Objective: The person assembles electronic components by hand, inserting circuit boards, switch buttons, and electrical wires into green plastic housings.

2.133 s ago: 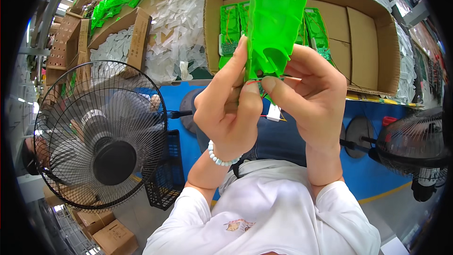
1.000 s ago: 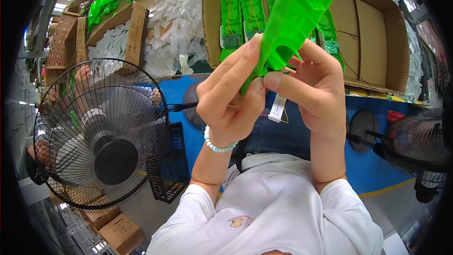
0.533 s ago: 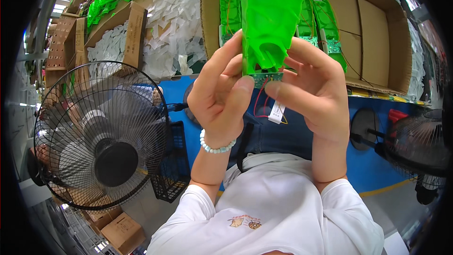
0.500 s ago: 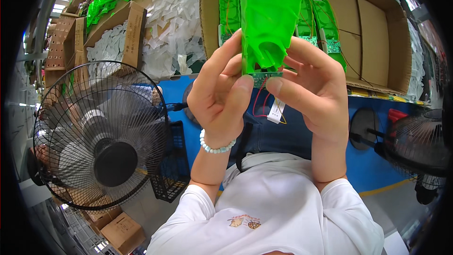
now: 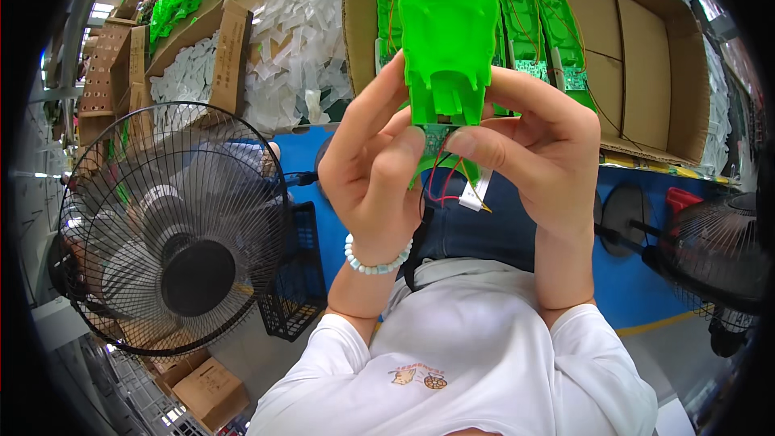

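Between my two hands a bright green plastic housing [image 5: 449, 24] is held up in front of me, its long part pointing away. My left hand [image 5: 373, 161] grips its left side, fingers behind and thumb on the near end. On the other side my right hand [image 5: 539, 153] holds it the same way, thumb pressing by a green circuit board [image 5: 436, 139]. Red and black wires hang from that board, along with a white tag-like piece [image 5: 472, 192]. A further green part shows just below the board. The fingertips behind the housing are hidden.
Behind the housing, a cardboard box [image 5: 701, 89] holds several green housings [image 5: 563, 28] with boards and wires. Translucent strips [image 5: 295, 32] lie heaped at the left. A black fan [image 5: 173, 230] stands left, another fan [image 5: 714, 242] right. A black crate [image 5: 292, 291] sits beside the left fan.
The housing has shifted slightly left and turned to face me more squarely. More of the circuit board and a green part beneath it now show between my thumbs.
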A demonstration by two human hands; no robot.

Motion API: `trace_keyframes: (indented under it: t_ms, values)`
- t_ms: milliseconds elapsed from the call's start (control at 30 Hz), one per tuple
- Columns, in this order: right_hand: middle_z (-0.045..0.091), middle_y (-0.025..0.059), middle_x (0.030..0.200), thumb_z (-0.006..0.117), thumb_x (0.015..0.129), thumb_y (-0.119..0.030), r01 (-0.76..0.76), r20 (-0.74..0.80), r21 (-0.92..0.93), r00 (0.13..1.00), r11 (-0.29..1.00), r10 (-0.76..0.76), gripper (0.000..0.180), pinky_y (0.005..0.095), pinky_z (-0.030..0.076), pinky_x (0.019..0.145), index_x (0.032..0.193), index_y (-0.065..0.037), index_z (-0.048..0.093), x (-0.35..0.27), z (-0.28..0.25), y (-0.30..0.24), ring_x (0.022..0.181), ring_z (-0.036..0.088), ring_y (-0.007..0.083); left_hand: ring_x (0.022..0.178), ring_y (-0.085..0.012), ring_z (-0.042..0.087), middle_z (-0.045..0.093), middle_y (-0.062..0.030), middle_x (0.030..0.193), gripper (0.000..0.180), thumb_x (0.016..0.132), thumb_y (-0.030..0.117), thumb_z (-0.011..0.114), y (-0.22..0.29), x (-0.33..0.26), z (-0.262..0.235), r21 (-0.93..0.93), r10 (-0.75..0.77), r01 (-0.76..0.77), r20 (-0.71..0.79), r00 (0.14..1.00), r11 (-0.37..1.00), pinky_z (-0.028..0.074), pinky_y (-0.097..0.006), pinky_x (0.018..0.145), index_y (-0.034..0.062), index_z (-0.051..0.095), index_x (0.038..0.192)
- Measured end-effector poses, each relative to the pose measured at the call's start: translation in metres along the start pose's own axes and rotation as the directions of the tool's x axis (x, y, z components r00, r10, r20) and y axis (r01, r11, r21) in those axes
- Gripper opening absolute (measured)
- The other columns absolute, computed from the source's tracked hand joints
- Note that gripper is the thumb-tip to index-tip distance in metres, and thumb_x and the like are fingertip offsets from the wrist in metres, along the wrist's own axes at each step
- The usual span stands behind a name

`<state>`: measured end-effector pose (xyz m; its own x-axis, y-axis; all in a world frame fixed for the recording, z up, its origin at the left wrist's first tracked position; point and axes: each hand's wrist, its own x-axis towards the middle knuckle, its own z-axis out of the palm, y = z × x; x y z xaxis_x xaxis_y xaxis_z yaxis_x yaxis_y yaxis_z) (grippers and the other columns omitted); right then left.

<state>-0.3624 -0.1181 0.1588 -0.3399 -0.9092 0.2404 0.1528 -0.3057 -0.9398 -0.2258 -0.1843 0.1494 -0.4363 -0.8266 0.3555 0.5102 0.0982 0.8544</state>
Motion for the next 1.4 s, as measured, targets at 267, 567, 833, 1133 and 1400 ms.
trace_keyframes:
  t_ms: [267, 567, 833, 1133, 1400]
  values:
    - [0.067, 0.0126, 0.101, 0.069, 0.082, 0.005, 0.022, -0.001, 0.151, 1.000, 0.988, -0.022, 0.037, 0.0252, 0.057, 0.079, 0.117, 0.010, 0.060, -0.007, -0.004, 0.006, 0.093, 0.064, 0.0133, 0.108, -0.0327, 0.062, 0.056, -0.0288, 0.124, 0.063, 0.079, 0.003, 0.044, 0.009, 0.000, 0.016, -0.064, -0.123, 0.116, -0.109, 0.986, 0.991, 0.055, -0.038, 0.088, -0.0117, 0.032, 0.140]
    - [0.068, 0.0137, 0.101, 0.072, 0.080, 0.004, -0.050, -0.054, 0.105, 0.997, 0.993, 0.056, 0.034, 0.0240, 0.057, 0.074, 0.113, 0.009, 0.062, -0.010, -0.003, -0.005, 0.090, 0.065, 0.0128, 0.110, -0.0241, 0.059, 0.052, -0.0216, 0.130, 0.070, 0.077, -0.009, 0.055, 0.008, 0.000, 0.016, 0.071, -0.065, 0.063, 0.021, 0.998, 0.995, 0.050, -0.033, 0.091, -0.0074, 0.031, 0.142]
    - [0.070, 0.0152, 0.099, 0.071, 0.079, 0.008, -0.048, -0.064, 0.149, 0.996, 0.988, 0.058, 0.032, 0.0243, 0.057, 0.074, 0.110, 0.010, 0.063, -0.013, -0.002, -0.006, 0.088, 0.067, 0.0138, 0.107, -0.0236, 0.061, 0.052, -0.0213, 0.131, 0.069, 0.074, -0.013, 0.054, 0.008, -0.003, 0.020, 0.166, -0.038, 0.040, -0.019, 0.999, 0.985, 0.052, -0.032, 0.087, -0.0075, 0.034, 0.140]
    - [0.066, 0.0182, 0.110, 0.077, 0.075, -0.008, 0.196, -0.048, -0.372, 0.972, 0.907, -0.230, 0.044, 0.0252, 0.049, 0.065, 0.112, 0.008, 0.063, -0.022, -0.018, -0.025, 0.088, 0.061, 0.0177, 0.091, -0.0375, 0.062, 0.044, -0.0367, 0.129, 0.060, 0.091, 0.017, 0.040, 0.021, 0.007, 0.009, -0.177, -0.100, 0.122, 0.127, 0.987, 0.977, 0.057, -0.042, 0.071, 0.0002, 0.024, 0.146]
    - [0.064, 0.0116, 0.091, 0.076, 0.073, -0.006, 0.400, 0.323, -0.507, 0.909, 0.764, -0.262, 0.028, 0.0353, 0.051, 0.063, 0.099, -0.001, 0.065, -0.026, 0.002, -0.001, 0.076, 0.063, 0.0281, 0.089, -0.0354, 0.058, 0.039, -0.0329, 0.135, 0.052, 0.102, 0.033, 0.029, 0.040, 0.024, 0.001, -0.483, -0.174, 0.221, 0.142, 0.975, 0.847, 0.056, -0.043, 0.072, 0.0099, 0.024, 0.148]
